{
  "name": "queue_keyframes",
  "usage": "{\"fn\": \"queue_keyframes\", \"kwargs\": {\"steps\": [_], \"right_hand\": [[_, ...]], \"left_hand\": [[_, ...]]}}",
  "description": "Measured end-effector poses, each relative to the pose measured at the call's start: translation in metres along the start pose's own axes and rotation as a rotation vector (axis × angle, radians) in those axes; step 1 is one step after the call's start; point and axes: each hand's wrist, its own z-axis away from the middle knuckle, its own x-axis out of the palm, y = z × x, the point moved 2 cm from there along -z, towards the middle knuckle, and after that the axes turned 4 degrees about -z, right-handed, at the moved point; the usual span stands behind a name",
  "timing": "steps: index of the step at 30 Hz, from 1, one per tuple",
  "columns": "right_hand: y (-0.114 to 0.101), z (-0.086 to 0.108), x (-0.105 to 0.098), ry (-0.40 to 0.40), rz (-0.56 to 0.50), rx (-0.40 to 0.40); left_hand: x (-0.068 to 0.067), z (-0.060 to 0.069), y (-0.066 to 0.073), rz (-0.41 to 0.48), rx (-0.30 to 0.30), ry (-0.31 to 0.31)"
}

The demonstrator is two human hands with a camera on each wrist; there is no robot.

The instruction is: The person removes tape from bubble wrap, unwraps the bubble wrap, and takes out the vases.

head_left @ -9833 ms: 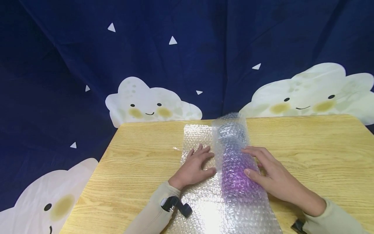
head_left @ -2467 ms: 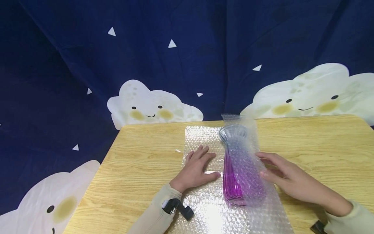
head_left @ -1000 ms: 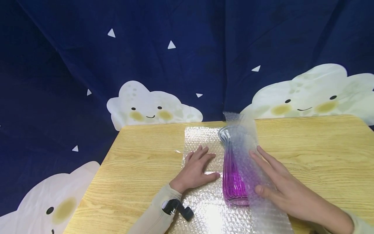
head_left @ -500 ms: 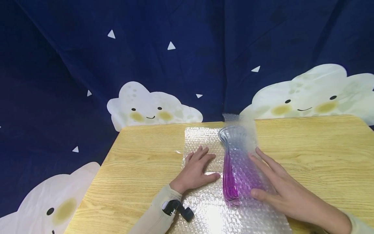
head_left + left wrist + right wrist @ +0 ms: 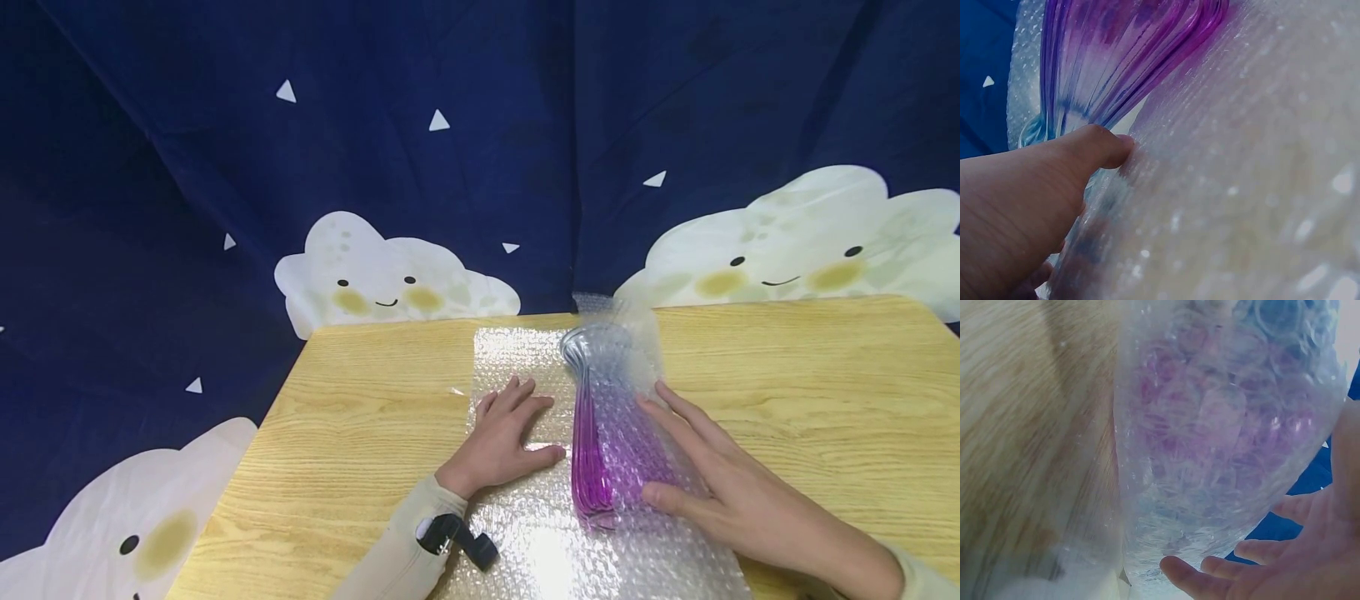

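Note:
A ribbed glass vase (image 5: 591, 467), clear at its flared rim and purple toward its base, lies on its side on a sheet of bubble wrap (image 5: 517, 358). A flap of the wrap covers the vase's right side, leaving the left side bare. My left hand (image 5: 498, 437) rests on the wrap to the left of the vase, fingers spread. In the left wrist view its thumb lies near the vase's narrow neck. My right hand (image 5: 738, 487) touches the folded wrap over the vase's right side, fingers extended. The right wrist view shows the purple vase (image 5: 1210, 412) through the bubbles.
Everything lies on a wooden table (image 5: 360, 433). A small white scrap (image 5: 457, 391) sits left of the wrap. Behind the table hangs a dark blue curtain (image 5: 480, 183) with cloud prints. A black strap device (image 5: 453, 533) is on the left sleeve.
Earlier the wrap covered the vase fully; it was then drawn back rightward, baring the left side. Over the last second the flap settled slightly leftward under the right hand. The left hand stayed nearly still.

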Motion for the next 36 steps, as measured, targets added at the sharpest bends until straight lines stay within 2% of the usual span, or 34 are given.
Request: {"fn": "queue_keyframes", "kwargs": {"steps": [36], "right_hand": [[0.0056,0.0028,0.0009,0.001,-0.003,-0.059]], "left_hand": [[-0.0003,0.0007,-0.0003,-0.019,0.005,0.001]]}}
